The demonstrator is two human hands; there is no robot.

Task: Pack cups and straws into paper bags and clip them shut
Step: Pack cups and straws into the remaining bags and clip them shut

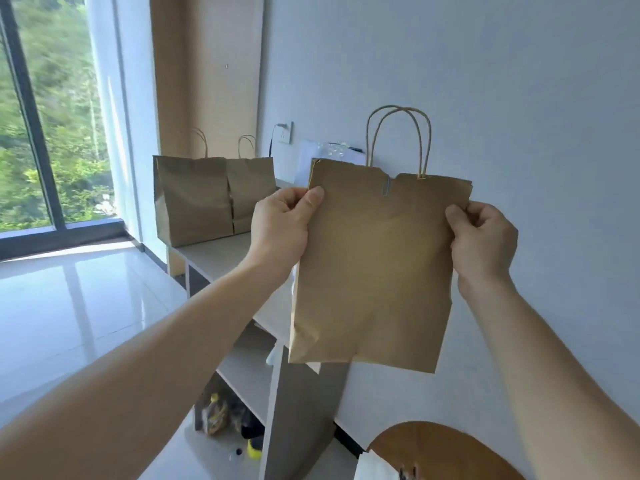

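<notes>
Head view, bag (377, 265) blocking desk (221, 254), possibly bottles (254, 450) below

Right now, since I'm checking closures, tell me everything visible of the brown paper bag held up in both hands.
The brown paper bag hangs upright, creased, its twisted paper handles standing up. A small bluish wire clip pins the ragged top edge. The left hand and right hand pinch its upper sides.

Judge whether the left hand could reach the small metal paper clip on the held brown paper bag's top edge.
Probably yes, once it lets go: the left hand grips the left edge of the brown paper bag, near the small metal paper clip, which sits uncovered. The right hand holds the other edge.
</notes>
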